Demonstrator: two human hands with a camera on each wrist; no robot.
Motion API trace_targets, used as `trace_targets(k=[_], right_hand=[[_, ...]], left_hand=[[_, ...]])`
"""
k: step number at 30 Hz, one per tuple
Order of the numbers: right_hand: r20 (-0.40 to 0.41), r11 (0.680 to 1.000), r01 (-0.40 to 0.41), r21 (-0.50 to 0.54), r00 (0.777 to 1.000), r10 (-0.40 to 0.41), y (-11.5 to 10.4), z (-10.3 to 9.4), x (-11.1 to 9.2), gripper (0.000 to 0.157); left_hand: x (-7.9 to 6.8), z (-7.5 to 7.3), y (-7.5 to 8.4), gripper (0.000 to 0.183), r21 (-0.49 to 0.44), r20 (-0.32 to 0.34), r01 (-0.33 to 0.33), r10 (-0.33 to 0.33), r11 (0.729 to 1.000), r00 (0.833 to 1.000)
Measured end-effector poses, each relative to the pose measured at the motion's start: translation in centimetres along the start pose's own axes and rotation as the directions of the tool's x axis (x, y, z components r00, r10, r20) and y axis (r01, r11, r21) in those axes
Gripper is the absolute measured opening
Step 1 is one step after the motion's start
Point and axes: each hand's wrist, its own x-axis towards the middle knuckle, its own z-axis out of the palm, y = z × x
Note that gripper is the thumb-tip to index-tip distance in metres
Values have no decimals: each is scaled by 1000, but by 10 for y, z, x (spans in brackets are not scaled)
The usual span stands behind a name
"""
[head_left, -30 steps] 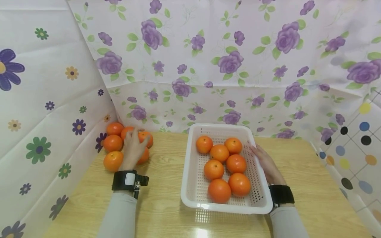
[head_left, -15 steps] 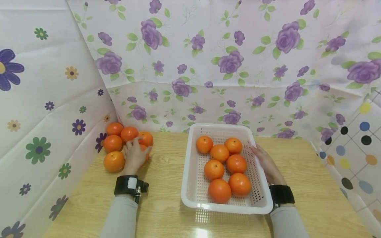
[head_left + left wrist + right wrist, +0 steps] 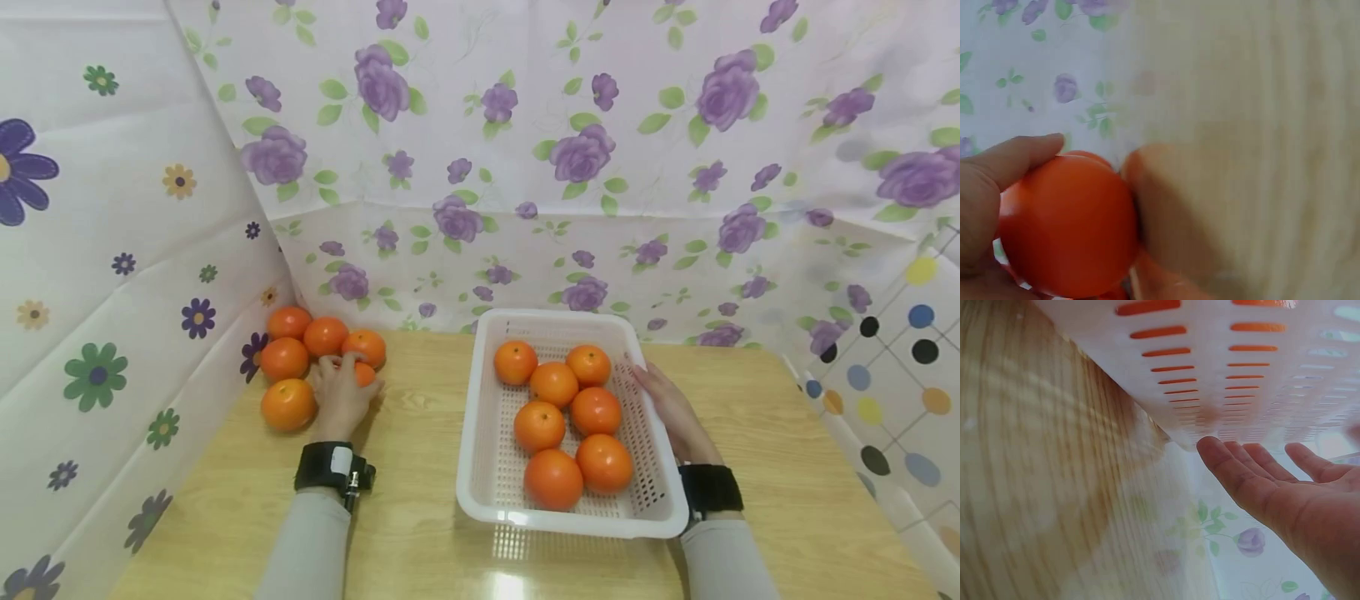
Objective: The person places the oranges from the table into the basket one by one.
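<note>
My left hand [image 3: 342, 398] curls its fingers round an orange [image 3: 364, 374] at the front right of a loose group on the table. That orange [image 3: 1072, 228] fills the lower left of the left wrist view, with the thumb along its side. The fingertips on its far side are hidden. A white perforated plastic basket [image 3: 471, 433] holds several oranges [image 3: 554, 384]. My right hand [image 3: 672, 414] rests against the basket's right side, near the rim. In the right wrist view the fingers [image 3: 1235, 475] lie nearly straight against the outer wall.
Several other oranges [image 3: 288, 405] sit close together round the left hand, near the left and back cloth walls. Bare wood table [image 3: 420, 433] lies between this group and the basket. A flowered cloth [image 3: 420, 275] borders the table's back edge.
My left hand has drawn back toward me from the rear oranges and come down round the front right orange. The right hand and basket have stayed in place.
</note>
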Motion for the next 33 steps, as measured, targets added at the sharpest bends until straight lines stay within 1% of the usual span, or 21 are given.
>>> trace_targets(k=[4,9,12,18,25,33], right_hand=[[6,1000,6,-2,1000,-6,-1,0,0,72],[12,1000,6,17,1000,-6,-1,0,1,71],[11,1000,8,24,1000,-8,0,-1,1,70],[9,1000,3,2,1000,-3,2,-1,1,71],[8,1000,2,1,1000,-2,0,-1,0,72],[11,1000,1,10,1000,-1,0,0,0,71]], left_hand=[[1,4,-1,48,7,-33,-19,19,1000,999],[0,5,-3,42,18,-49,-39,40,999,998],[0,5,-3,41,22,-39,-52,53,998,998],[1,6,-5,41,14,-16,-53,53,998,998],[2,7,0,43,6,15,-20,20,1000,1000],[0,6,1,41,24,36,-10,9,1000,999]])
